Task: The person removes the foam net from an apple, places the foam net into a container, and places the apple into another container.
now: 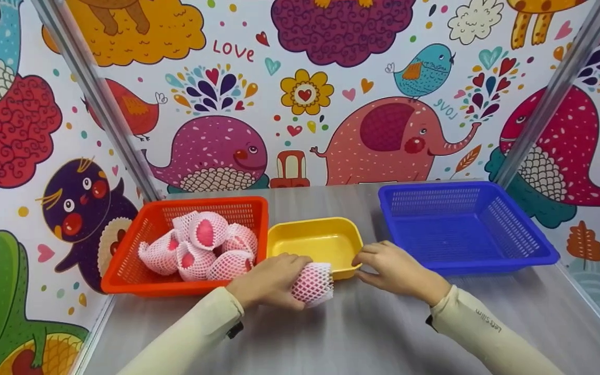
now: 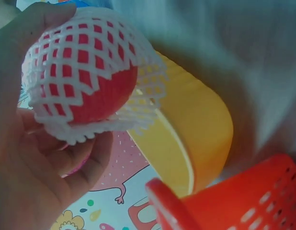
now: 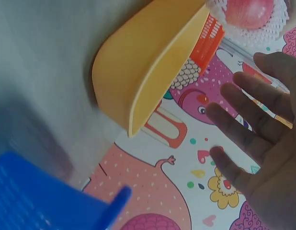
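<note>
While a red fruit (image 2: 107, 93) in a foam net (image 1: 314, 284) is gripped by the left hand (image 1: 273, 281), with thumb and fingers curled round it, nothing is held by the right hand (image 1: 396, 268), whose fingers are spread apart and only slightly bent. In the head view, the gripped fruit is held by the near edge of a yellow tray (image 1: 326, 245), at six o'clock from its middle; in the left wrist view, bare red skin is exposed at the net's open end. At four o'clock, the fingertips of the right hand are placed beside the tray's rim; whether it is touched cannot be told. At nine o'clock from the tray is set a red basket (image 1: 175, 288), in which several netted fruits (image 1: 188, 259) are heaped. At three o'clock, a blue basket (image 1: 438, 234) is set on the grey table (image 1: 331, 338).
</note>
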Motion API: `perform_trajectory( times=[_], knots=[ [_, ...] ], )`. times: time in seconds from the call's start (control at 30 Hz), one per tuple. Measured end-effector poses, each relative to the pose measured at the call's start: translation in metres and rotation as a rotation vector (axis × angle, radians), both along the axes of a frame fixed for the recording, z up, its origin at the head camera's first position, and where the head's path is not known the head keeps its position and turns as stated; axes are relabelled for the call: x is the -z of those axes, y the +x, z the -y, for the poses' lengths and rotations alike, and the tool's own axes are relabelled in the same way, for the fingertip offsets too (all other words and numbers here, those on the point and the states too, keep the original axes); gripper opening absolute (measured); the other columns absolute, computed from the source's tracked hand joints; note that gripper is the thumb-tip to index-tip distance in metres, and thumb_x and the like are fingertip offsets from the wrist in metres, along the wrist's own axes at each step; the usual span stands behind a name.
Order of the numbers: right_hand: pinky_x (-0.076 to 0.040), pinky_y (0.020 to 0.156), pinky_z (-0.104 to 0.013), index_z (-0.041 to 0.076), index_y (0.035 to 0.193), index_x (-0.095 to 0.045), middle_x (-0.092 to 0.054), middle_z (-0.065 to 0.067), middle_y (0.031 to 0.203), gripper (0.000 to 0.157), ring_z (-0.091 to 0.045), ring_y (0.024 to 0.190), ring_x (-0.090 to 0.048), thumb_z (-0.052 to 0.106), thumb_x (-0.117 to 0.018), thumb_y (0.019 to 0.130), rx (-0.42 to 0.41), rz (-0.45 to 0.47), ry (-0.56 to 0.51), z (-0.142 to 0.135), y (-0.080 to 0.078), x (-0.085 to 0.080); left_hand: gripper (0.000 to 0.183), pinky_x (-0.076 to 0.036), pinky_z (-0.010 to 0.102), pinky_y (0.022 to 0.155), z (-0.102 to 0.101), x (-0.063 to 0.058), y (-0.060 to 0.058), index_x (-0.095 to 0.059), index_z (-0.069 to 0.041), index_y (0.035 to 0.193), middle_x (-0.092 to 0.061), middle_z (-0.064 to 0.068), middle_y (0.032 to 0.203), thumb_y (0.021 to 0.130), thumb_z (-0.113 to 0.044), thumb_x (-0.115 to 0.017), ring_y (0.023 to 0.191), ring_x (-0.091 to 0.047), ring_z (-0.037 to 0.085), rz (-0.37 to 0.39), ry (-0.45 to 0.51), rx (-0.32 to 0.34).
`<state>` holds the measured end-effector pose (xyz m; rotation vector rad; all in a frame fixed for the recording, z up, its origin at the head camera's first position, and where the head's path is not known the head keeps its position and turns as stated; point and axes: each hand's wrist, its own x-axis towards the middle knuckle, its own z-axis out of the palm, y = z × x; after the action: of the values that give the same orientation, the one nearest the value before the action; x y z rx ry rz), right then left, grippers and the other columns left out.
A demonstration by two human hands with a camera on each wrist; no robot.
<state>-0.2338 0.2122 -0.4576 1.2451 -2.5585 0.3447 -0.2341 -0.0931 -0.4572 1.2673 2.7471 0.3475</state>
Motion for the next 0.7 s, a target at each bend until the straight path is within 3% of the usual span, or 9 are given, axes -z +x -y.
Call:
perform_trajectory(
  times=[0.33,0.53,0.7],
  knots=[
    [-0.052,0.071,-0.030,0.014,0.094,-0.074,-0.068,0.006,0.088,0.009,-0.010,0.076,-0.059,0.020,-0.078,0.088,-0.096,0.009,-0.166,0.016,0.013,0.017,0.086,-0.048,0.036,0.097,-0.006,0.001,0.004,-0.046,-0.010,0.143,-0.061,0.004,0.125,0.076,-0.053,-0.079,0.104,-0.056,0.019,-0.008,0.001,0.008],
    [-0.053,0.076,-0.025,0.012,0.099,-0.071,-0.067,0.004,0.095,0.019,-0.011,0.084,-0.062,0.006,-0.080,0.084,-0.223,0.010,-0.346,0.025,0.014,0.027,0.088,-0.048,0.037,0.097,-0.010,-0.001,0.004,-0.044,-0.010,0.145,-0.060,0.004,0.127,0.076,-0.054,-0.078,0.106,-0.055,0.019,-0.005,0.035,0.000],
    [-0.053,0.076,-0.023,0.008,0.102,-0.062,-0.062,-0.003,0.096,0.025,-0.018,0.084,-0.061,-0.002,-0.076,0.084,-0.247,0.039,-0.421,0.031,0.014,0.030,0.088,-0.049,0.036,0.095,-0.013,-0.005,0.005,-0.045,-0.011,0.145,-0.060,0.003,0.127,0.076,-0.053,-0.080,0.105,-0.055,0.018,0.008,0.076,0.003]
  ],
)
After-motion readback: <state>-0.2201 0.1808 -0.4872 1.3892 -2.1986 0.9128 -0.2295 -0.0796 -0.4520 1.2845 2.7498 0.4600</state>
